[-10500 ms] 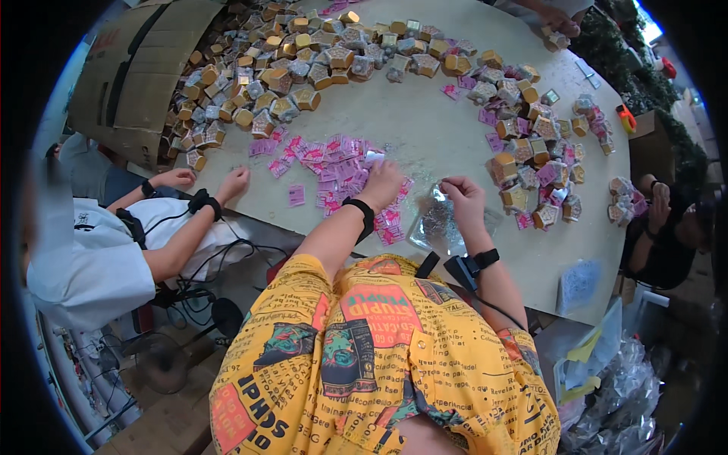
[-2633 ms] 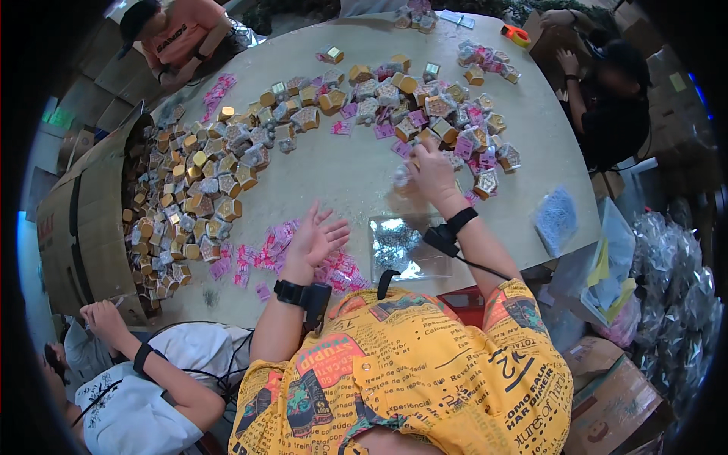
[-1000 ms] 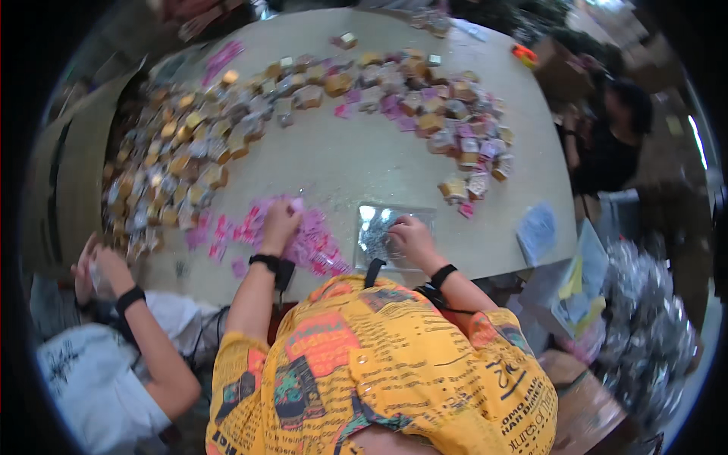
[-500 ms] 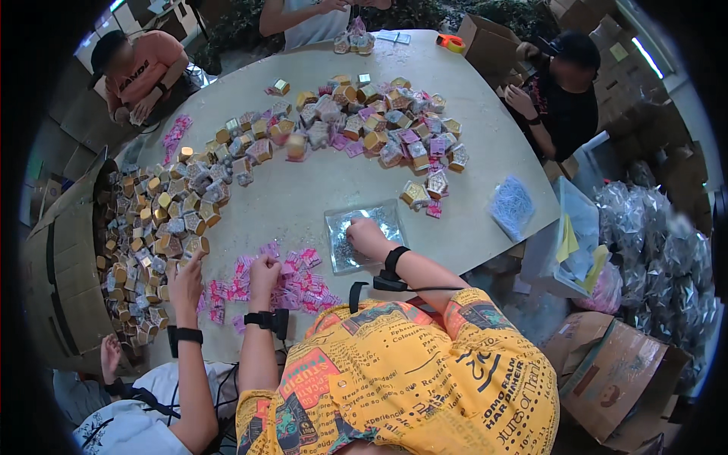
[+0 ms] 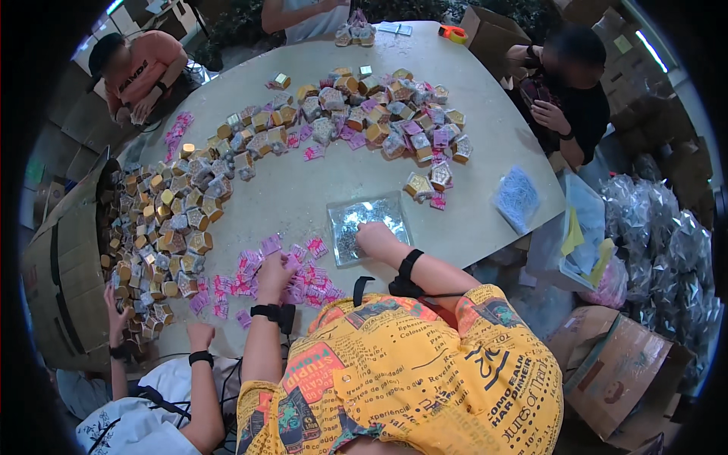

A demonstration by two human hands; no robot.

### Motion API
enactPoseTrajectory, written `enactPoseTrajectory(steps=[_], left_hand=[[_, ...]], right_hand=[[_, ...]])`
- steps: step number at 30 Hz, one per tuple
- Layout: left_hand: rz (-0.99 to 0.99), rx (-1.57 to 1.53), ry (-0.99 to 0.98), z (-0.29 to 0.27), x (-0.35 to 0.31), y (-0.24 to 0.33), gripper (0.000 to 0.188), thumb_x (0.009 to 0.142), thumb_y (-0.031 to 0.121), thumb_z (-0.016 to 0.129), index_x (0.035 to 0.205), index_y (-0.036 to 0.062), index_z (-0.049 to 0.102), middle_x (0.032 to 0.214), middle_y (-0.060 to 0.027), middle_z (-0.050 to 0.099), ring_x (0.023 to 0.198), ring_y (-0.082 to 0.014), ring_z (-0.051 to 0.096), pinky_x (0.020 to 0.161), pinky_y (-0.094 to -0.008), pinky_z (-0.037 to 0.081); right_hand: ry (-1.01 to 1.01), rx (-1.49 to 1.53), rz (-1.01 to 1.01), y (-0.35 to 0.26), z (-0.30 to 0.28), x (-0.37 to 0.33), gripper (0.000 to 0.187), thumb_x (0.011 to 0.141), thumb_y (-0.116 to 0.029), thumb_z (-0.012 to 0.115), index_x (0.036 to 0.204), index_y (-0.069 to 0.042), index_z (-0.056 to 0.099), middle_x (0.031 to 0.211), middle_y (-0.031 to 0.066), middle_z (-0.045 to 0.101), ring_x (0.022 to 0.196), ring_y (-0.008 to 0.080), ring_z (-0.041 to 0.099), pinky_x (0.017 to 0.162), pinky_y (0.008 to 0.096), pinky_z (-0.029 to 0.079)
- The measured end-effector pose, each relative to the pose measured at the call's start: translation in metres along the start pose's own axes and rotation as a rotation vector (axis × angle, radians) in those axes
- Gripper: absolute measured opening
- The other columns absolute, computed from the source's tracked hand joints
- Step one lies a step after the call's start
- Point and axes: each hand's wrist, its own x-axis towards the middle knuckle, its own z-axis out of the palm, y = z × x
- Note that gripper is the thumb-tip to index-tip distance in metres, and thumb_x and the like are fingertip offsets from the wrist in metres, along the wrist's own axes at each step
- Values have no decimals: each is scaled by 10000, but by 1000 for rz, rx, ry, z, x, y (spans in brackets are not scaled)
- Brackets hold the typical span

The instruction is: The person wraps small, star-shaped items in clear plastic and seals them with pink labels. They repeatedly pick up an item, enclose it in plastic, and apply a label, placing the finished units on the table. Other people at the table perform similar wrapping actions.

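My left hand [image 5: 275,279] is over a pile of small pink printed packets [image 5: 315,287], fingers curled; what is between them is hidden. At its right, my right hand [image 5: 379,241] reaches into a shallow clear square tray [image 5: 406,254]. That hand's fingers are closed and pointing down among small shiny grey bits [image 5: 350,224] in the tray. Whatever they pinch is too small to make out. Both wrists wear black bands.
Gold pentagonal boxes with pale patterned tops [image 5: 199,241] heap at the left and across the table's far middle. A bag of pale strands [image 5: 517,199] lies at right. A neighbour's fist [image 5: 201,334] rests near left; other people sit around the table. A plastic bin [image 5: 580,227] stands beyond the right edge.
My left hand has shifted slightly right over the packets. My right hand stays at the tray. The left neighbour's hand has drawn back from the boxes. A blurred box by the far heap is gone.
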Motion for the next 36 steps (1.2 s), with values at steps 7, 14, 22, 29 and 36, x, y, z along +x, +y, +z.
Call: enactPoseTrajectory(steps=[7,14,22,29,36], left_hand=[[40,198,123,29,-3,-29,159,703,93,592,834,4,609,820,-194,635,792,-378,604,719,-461,475],[-69,-90,81,11,5,-16,168,680,143,635,726,-17,617,662,-161,623,624,-308,615,603,-409,476],[-134,-586,83,-27,2,7,205,756,187,665,760,-16,642,676,-34,631,630,-118,582,611,-272,464],[-41,-843,-7,-41,9,54,168,824,149,617,846,-15,648,761,-59,653,710,-123,610,674,-253,483],[-66,-1083,8,-48,1,88,123,845,92,605,896,-15,638,811,-67,662,744,-126,629,700,-247,499]], right_hand=[[25,118,54,-10,-3,3,109,685,-49,596,756,8,657,834,166,621,802,326,642,714,412,533],[16,135,88,-6,-11,-4,99,689,-82,606,755,-32,661,852,148,615,812,322,634,706,406,526],[288,650,95,-12,-20,3,108,724,-96,595,776,-33,666,815,140,617,790,317,609,697,411,496],[220,1472,226,-43,-56,29,112,798,-52,639,869,31,662,720,57,646,628,104,602,590,229,485],[230,1512,182,-64,-61,45,96,816,-38,629,886,27,647,776,69,656,673,110,608,612,233,495]])
